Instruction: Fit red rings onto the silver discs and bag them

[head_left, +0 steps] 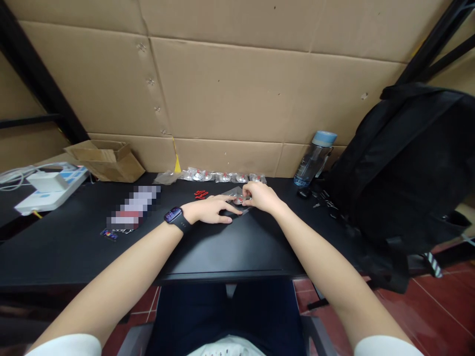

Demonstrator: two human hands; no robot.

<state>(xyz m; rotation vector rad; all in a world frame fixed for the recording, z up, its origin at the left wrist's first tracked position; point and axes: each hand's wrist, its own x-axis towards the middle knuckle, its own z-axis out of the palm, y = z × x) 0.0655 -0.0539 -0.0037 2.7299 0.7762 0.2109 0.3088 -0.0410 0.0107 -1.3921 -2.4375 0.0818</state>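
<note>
Both my arms reach out over a black table (74,242). My left hand (211,210), with a dark smartwatch (175,217) on the wrist, lies flat with fingers stretched, pressing on a small clear plastic packet (237,198) with a red and white part inside. My right hand (261,197) is curled, its fingertips pinching the same packet at its right end. A few small red pieces (201,194) lie just left of the packet. A row of several similar clear packets (218,176) lies along the back edge by the cardboard wall.
A black backpack (404,168) fills the table's right side, with a clear water bottle (314,158) and small dark items beside it. An open cardboard box (107,159) and a white power strip (48,190) sit at left. A blurred-out object (133,212) lies left of my hands.
</note>
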